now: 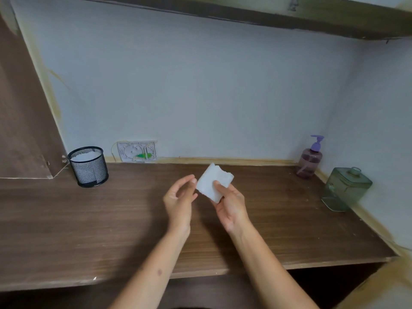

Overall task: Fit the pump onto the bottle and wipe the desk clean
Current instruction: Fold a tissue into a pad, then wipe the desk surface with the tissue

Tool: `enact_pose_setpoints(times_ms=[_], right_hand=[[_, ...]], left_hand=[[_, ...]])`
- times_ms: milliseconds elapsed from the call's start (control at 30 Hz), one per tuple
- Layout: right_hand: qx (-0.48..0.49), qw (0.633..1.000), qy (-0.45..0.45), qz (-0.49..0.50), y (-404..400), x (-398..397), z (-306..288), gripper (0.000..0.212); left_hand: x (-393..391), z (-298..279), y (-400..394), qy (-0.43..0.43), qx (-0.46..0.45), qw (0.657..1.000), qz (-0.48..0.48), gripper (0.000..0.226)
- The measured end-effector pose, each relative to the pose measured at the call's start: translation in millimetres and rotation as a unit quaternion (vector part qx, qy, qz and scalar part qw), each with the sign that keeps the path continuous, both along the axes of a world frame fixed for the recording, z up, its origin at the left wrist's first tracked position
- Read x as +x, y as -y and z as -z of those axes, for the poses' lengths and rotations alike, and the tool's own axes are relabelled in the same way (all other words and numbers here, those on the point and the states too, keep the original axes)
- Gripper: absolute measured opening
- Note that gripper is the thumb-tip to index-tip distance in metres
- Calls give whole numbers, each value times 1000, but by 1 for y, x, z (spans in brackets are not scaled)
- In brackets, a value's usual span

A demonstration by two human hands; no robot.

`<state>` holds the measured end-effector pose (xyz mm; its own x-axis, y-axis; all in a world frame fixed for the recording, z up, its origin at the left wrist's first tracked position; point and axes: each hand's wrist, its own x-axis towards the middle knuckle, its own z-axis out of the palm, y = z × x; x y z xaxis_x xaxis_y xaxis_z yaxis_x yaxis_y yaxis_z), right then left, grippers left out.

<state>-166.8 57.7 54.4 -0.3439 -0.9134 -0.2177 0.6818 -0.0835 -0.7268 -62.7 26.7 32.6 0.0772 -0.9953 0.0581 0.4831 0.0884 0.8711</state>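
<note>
- Pump (317, 142) seated on the purple bottle (309, 162), nozzle pointing left, dip tube visible slanting inside; fitting step looks finished, though whether the collar is fully tight cannot be told at this range.
- Bottle standing upright at the back right corner of the counter (89, 230), close against the wall.
- Folded white tissue (211, 184) held up above the middle of the counter, not touching the wood; looks clean and square, one edge a little ragged.
- Right hand (229, 206) grasping the tissue, thumb on top and fingers underneath its lower corner.
- Left hand (179, 197) just beside the tissue, fingers loosely curved and holding nothing, one fingertip touching or almost touching the left edge; looks ready to help fold or steady it.
- Wiping judged not yet begun, or paused: no pad on the surface and both hands lifted clear of it.
- Faint specks and a dull smudge toward the right part of the counter, near the bottle; likely the area left to clean.
- Green glass jar (346, 189) standing right of the bottle along the side wall; may need wiping around.
- Black mesh cup (88, 167) at the back left, something white inside, well apart from the hands.
- Small wall plate (137, 152) with a green bit low on the back wall, between the cup and the hands' line.
- Remaining: bring the tissue down and sweep the counter.
</note>
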Motion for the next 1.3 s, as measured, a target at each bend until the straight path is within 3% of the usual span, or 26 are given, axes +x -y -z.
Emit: enact_pose_setpoints(times_ms=[100,200,300,400,500,567,733,1033,1167,1300], right_hand=[[75,994,-78,28,10,-41,-4,39],[141,958,-231,97,21,-87,-7,40],[240,821,-484,184,31,-126,-8,35],[286,673,-655,190,38,-151,-9,33],[363,541,-745,141,56,-162,0,31],[389,505,-764,103,72,-160,9,30],[381,495,-780,44,114,-132,29,26],[269,528,-805,-25,179,-29,32,28],[125,566,-808,-107,185,12,38,41],[-67,546,-801,-235,173,28,38,43]], left_hand=[[28,7,28,103,-47,993,-23,14],[56,15,58,257,-125,956,-61,19],[71,25,76,351,-179,917,-70,26],[73,32,85,380,-199,901,-67,27],[73,33,91,367,-199,904,-87,27],[75,36,96,356,-189,909,-103,28],[80,44,107,325,-149,925,-132,29],[84,50,113,313,-129,927,-160,28],[84,50,114,309,-133,926,-173,28],[85,50,114,305,-136,925,-183,28]])
